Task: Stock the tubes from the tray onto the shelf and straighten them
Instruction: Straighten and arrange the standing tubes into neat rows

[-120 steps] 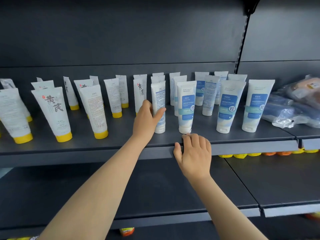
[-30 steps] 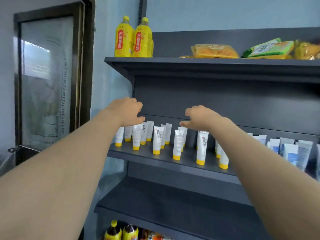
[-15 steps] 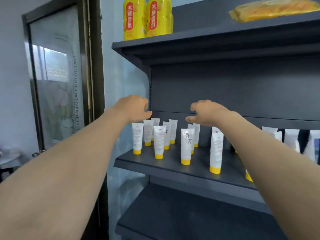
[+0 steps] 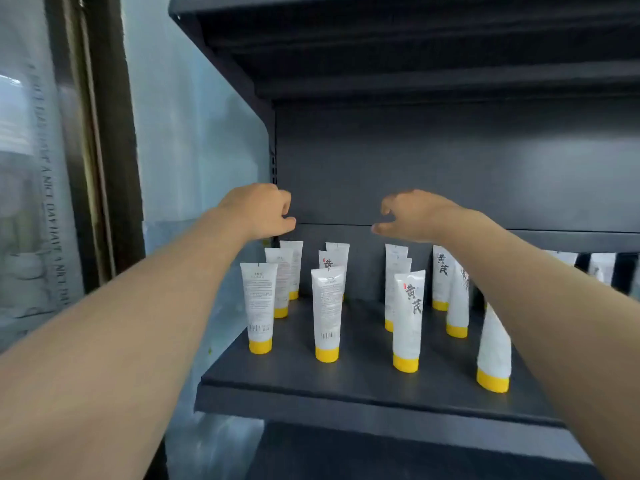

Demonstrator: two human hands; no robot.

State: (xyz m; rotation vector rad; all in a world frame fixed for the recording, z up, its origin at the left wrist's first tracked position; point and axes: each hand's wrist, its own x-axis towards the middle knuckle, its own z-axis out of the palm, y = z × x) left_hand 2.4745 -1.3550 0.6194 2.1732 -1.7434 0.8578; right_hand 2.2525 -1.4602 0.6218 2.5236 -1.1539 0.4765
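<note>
White yellow-capped tubes (image 4: 327, 313), some labelled 黄芪, standing on shelf (image 4: 311, 382), left hand (image 4: 258, 209), right hand (image 4: 412, 214) above, loosely curled, empty

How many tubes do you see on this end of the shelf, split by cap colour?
White tubes, yellow cap showing: 9
White tubes, cap hidden behind others: 3
White tubes, mostly hidden past the right arm: 2
Total: 14

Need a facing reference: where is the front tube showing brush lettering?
Head view, right of centre: the lettered tube stands between a reversed tube on its left and a leaning tube on its right.
</note>
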